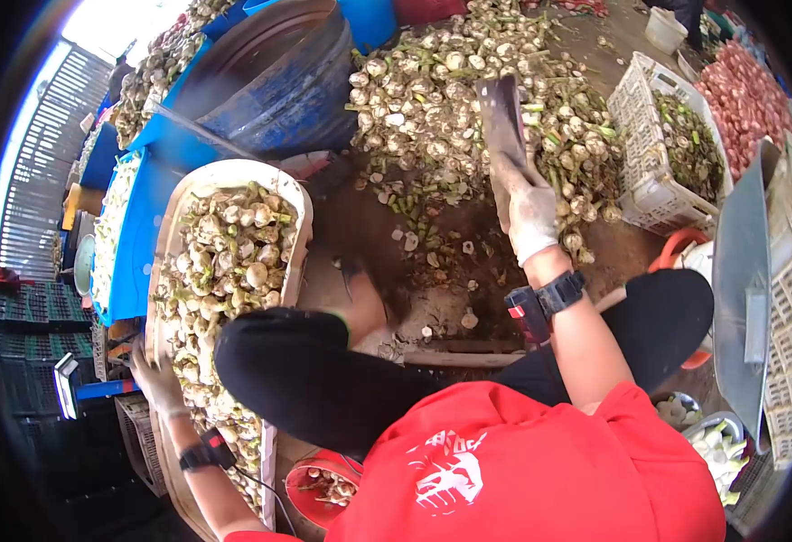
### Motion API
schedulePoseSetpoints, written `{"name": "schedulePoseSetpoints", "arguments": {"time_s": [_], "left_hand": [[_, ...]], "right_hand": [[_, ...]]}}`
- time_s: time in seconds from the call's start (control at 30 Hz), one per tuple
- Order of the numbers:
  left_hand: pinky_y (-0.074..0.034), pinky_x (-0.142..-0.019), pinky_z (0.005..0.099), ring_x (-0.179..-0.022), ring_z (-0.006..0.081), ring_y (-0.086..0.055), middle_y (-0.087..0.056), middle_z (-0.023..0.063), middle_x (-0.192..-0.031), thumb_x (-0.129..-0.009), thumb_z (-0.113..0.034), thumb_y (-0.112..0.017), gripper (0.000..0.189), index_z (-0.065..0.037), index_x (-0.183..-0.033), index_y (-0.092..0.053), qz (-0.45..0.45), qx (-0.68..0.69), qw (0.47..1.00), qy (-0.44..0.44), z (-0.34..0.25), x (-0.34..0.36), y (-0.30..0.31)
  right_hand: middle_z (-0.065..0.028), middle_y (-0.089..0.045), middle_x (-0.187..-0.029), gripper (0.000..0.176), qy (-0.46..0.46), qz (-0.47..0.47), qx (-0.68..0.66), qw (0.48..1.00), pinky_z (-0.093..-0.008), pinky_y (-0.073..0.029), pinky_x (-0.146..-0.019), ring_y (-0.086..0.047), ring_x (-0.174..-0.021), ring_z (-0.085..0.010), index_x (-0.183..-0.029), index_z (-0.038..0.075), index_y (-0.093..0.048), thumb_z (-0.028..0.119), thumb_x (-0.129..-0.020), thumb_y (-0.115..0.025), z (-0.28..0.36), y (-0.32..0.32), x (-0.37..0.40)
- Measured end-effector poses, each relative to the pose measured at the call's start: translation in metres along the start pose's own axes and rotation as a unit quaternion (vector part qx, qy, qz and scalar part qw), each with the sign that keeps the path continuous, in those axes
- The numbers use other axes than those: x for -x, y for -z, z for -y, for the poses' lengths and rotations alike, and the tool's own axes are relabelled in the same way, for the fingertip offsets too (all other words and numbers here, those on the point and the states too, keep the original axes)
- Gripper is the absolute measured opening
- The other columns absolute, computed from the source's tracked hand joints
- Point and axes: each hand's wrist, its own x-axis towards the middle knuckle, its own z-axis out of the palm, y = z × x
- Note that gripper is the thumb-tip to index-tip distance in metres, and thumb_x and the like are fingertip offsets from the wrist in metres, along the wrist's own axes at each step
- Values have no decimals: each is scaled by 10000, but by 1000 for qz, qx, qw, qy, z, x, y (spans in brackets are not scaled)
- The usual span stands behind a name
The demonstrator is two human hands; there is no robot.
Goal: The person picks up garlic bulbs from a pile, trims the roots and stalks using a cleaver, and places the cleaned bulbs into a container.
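Observation:
My right hand [529, 210], in a white glove, grips a broad cleaver [501, 116] with its blade raised over the ground in front of me. My left hand [156, 378], also gloved, reaches down at my left side and rests on the pale bulb vegetables in a long white trough [298, 237]. Whether its fingers hold one of the bulbs is hidden. A black watch is on each wrist. My black trouser legs and red shirt fill the lower middle of the view.
A big heap of bulbs with green stems [450, 81] lies ahead beside a blue barrel [278, 90]. A white crate of trimmings [662, 144] and a grey metal tub [744, 280] stand at right. Cut scraps [432, 262] litter the dirt. Dark crates [34, 334] stand at left.

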Motion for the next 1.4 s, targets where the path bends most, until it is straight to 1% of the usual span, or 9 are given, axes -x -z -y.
{"name": "schedulePoseSetpoints", "arguments": {"time_s": [0.27,0.33,0.47,0.67,0.77,1.0,1.2,1.37,1.4], "left_hand": [[-472,-967,322,-1167,200,-588,-600,107,-1277,-844,-64,-670,488,-46,-1315,-542,392,433,762,-280,-366,-90,-121],[-432,-1028,402,-1203,385,-546,-561,228,-1306,-787,-361,-747,667,-29,-1323,-532,416,303,813,-273,-415,-66,-236],[-409,-1050,449,-1303,440,-442,-437,319,-1396,-838,-472,-683,808,-55,-1452,-363,406,80,884,-219,-448,0,-395],[-410,-1005,513,-1189,489,-487,-495,327,-1294,-899,-509,-595,755,-39,-1443,-366,298,171,938,-49,-415,23,-505],[-401,-991,542,-1132,505,-507,-520,328,-1234,-884,-501,-618,717,-32,-1399,-446,217,295,920,-142,-449,78,-478],[-326,-1044,547,-1220,469,-426,-473,267,-1344,-795,-288,-738,656,-120,-1388,-513,410,296,779,-372,-498,141,-363],[-371,-993,513,-1193,478,-432,-466,254,-1327,-801,-335,-735,564,-156,-1312,-577,255,340,864,-272,-557,142,-390],[-379,-997,523,-1188,448,-477,-547,217,-1243,-798,-371,-709,502,-199,-1259,-608,489,387,665,-411,-492,159,-335],[-374,-1002,529,-1195,439,-481,-557,205,-1246,-817,-375,-694,499,-169,-1263,-604,484,323,730,-357,-469,160,-329]], "right_hand": [[-62,-699,-965,313,-139,-200,72,967,-276,-459,-829,-610,-905,-155,-1073,-61,-699,178,-872,-710,-200,105,5],[-74,-690,-999,320,-145,-245,166,944,-288,-458,-850,-614,-934,-176,-1068,-56,-701,200,-876,-714,-218,117,17],[-114,-651,-1115,325,-161,-299,400,851,-324,-452,-910,-623,-1015,-258,-1078,-14,-707,244,-881,-718,-223,134,20],[-136,-618,-1144,277,-163,-259,510,803,-354,-464,-917,-621,-1032,-301,-1103,55,-713,200,-868,-704,-241,142,19],[-136,-616,-1140,280,-161,-253,518,801,-358,-471,-899,-621,-1019,-301,-1113,59,-709,190,-866,-702,-250,138,16],[-121,-620,-1050,273,-119,-277,496,814,-355,-479,-832,-624,-935,-284,-1118,44,-698,168,-875,-690,-249,144,15],[-131,-627,-1059,275,-106,-234,538,803,-355,-486,-843,-626,-949,-291,-1112,37,-696,148,-861,-700,-230,132,-10],[-143,-624,-1060,264,-68,-217,551,803,-360,-488,-854,-623,-958,-311,-1098,39,-701,148,-858,-703,-235,141,-14],[-145,-624,-1062,258,-67,-215,561,797,-361,-487,-860,-620,-964,-317,-1094,39,-703,150,-861,-702,-234,143,-15]]}}
